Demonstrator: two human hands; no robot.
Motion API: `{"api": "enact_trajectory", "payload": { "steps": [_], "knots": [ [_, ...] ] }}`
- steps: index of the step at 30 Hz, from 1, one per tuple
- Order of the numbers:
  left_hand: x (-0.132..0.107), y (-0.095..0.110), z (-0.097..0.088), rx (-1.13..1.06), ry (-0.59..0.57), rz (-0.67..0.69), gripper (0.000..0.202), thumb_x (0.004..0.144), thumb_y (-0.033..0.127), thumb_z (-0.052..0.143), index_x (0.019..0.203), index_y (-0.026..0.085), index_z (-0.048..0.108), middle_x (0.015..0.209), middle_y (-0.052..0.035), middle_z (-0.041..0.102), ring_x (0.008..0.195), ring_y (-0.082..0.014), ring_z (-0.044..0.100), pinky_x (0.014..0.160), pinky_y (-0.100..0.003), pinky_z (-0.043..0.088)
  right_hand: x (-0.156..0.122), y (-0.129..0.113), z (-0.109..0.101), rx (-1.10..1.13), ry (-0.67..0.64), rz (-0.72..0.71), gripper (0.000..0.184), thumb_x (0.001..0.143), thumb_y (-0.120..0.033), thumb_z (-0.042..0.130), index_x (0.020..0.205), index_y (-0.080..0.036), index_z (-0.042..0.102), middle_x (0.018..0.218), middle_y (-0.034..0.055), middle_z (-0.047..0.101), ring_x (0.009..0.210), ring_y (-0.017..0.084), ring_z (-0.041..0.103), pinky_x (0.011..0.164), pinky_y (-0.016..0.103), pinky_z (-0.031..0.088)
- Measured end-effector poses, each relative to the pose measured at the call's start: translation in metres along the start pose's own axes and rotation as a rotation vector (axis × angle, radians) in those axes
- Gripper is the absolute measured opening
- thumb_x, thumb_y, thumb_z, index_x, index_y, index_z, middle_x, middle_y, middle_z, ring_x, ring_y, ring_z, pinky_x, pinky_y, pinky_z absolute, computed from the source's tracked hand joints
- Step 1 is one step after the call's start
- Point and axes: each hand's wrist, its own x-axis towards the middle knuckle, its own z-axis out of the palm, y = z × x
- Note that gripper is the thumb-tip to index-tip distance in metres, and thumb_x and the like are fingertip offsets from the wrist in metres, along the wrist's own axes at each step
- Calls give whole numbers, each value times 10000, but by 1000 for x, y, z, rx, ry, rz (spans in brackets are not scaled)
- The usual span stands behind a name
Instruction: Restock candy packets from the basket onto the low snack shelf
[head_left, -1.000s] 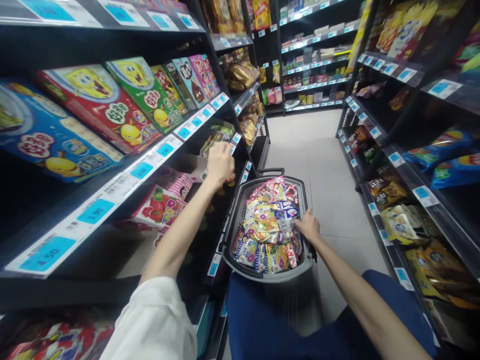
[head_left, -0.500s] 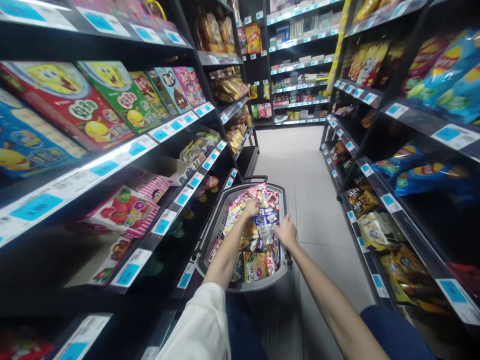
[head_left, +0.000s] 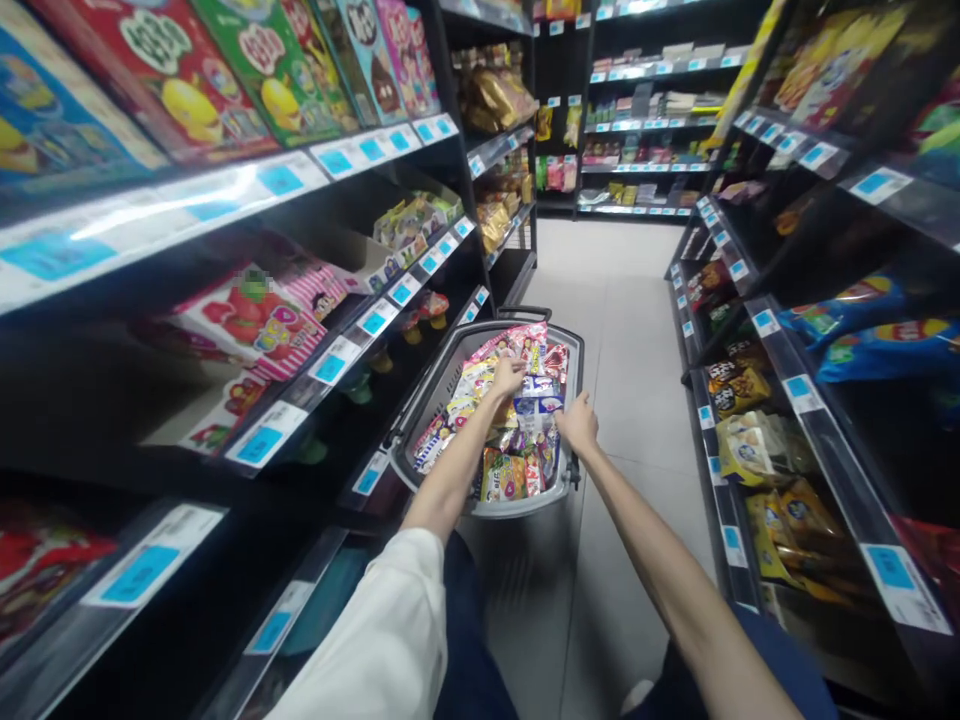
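A grey shopping basket (head_left: 491, 509) filled with colourful candy packets stands on the floor in front of me. My left hand (head_left: 508, 376) reaches into its far half, with fingers closed at a pink-and-yellow candy packet (head_left: 534, 345); the fingertips are partly hidden. Over the basket's right rim lies my right hand (head_left: 579, 424), closed around the edge, thumb side toward the inside. Close by it are blue-and-white packets (head_left: 538, 405). An orange-and-green packet (head_left: 502, 475) lies at the near end of the basket.
Shelving on the left bears candy boxes (head_left: 300, 75) and pink strawberry candy bags (head_left: 259, 315). Chip bags (head_left: 892, 345) and other snack bags (head_left: 757, 450) fill the right shelves. A grey tiled aisle (head_left: 615, 300) leads to shelves at the back.
The view has tilted down and shifted left, so basket and shelves sit higher and further right in the picture. Both hands stay at the basket; packets near my left hand have shifted slightly.
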Motion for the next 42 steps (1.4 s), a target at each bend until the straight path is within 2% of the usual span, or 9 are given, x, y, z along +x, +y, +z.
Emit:
{"api": "enact_trajectory", "payload": {
  "steps": [8, 16, 19, 22, 25, 28, 33, 36, 42],
  "knots": [
    [-13, 5, -9, -50, 159, 123, 227, 815, 103, 617, 998, 113, 751, 1085, -120, 727, 1030, -225, 666, 1017, -374, 493, 3, 4, 3, -19, -6, -46, 511, 899, -322, 592, 1290, -66, 386, 1158, 240, 661, 1072, 348, 668, 889, 406, 525],
    [-71, 16, -20, -191, 434, 522, 107, 877, 192, 643, 868, 211, 748, 953, -43, 740, 920, -168, 665, 837, -309, 534, 3, 12, 6, 41, 3, -134, 585, 860, -304, 587, 1340, -31, 392, 1263, 271, 599, 1160, 384, 610, 974, 496, 505],
    [-86, 16, -23, -303, 406, 509, 61, 863, 262, 700, 879, 217, 738, 915, -36, 743, 827, -152, 661, 773, -300, 543, -9, 13, 5, 12, 179, -283, 713, 793, -239, 607, 1422, -12, 359, 1433, 293, 457, 1342, 423, 446, 1087, 574, 413],
    [-94, 11, -29, -421, 414, 492, 148, 834, 351, 749, 870, 209, 729, 890, -38, 735, 812, -149, 666, 747, -294, 550, -24, 12, 3, -10, 363, -650, 705, 815, -183, 540, 1487, -82, 350, 1542, 225, 360, 1467, 398, 265, 1177, 625, 285],
    [-94, 3, -40, -556, 447, 456, 294, 753, 435, 828, 903, 209, 714, 917, -38, 726, 847, -156, 676, 776, -305, 562, -30, 8, 4, 181, 184, -946, 717, 873, -234, 524, 1542, -140, 281, 1453, 185, 483, 1364, 334, 444, 1154, 562, 382],
    [-92, -5, -51, -753, 393, 337, 467, 687, 486, 872, 1031, 239, 675, 938, -27, 717, 849, -170, 688, 796, -343, 581, -28, 1, 8, 534, -123, -869, 913, 836, -426, 675, 1575, -198, 188, 1308, 160, 595, 1064, 286, 649, 954, 495, 563],
    [-94, -4, -58, -859, 259, 267, 575, 733, 528, 835, 1190, 260, 612, 1041, -46, 716, 996, -230, 701, 912, -430, 582, -29, -6, 8, 691, -621, -790, 578, 873, -540, 649, 1301, -163, 562, 995, 94, 725, 663, 184, 688, 644, 351, 581],
    [-96, 1, -58, -781, 188, 271, 490, 842, 530, 738, 1214, 232, 624, 1068, -73, 720, 1108, -263, 674, 958, -434, 571, -33, -4, 5, 711, -662, -763, 500, 878, -506, 651, 1211, -135, 619, 900, 81, 743, 581, 153, 668, 546, 292, 521],
    [-95, 4, -56, -671, 101, 291, 474, 984, 568, 502, 1127, 153, 680, 1022, -108, 720, 1192, -295, 638, 984, -440, 564, -30, 1, -1, 877, -639, -651, 377, 803, -454, 729, 974, -126, 659, 907, 123, 757, 710, 172, 703, 604, 283, 522]
  ]
}}
